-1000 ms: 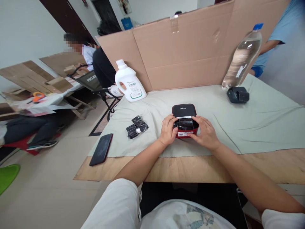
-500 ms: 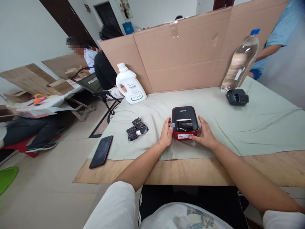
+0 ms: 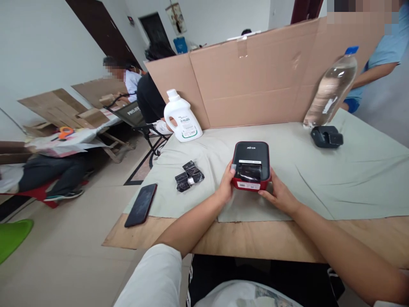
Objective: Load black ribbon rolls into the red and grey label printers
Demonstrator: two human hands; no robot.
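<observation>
A black-topped box with red sides (image 3: 252, 152) is between my two hands in front of me, tilted slightly toward me. My left hand (image 3: 226, 185) grips its left side, the thumb near a small grey tab. On the opposite side my right hand (image 3: 281, 195) closes round the lower right corner, thumb at the front edge. The top bears white lettering, a white strip and a glossy black part; a white label is stuck on the red front. Left of the box, several black pieces in clear wrapping (image 3: 189, 175) lie on the cloth.
A dark phone (image 3: 140, 205) lies at the table's left edge. Behind stand a white detergent jug (image 3: 183, 119) and a tall clear bottle (image 3: 332, 87), with a black device (image 3: 326, 137) near the bottle. A cardboard panel (image 3: 255, 85) borders the back. Other people sit beyond.
My hands have closed on the box from both sides and it now appears raised and tilted toward me. The whole view has shifted slightly.
</observation>
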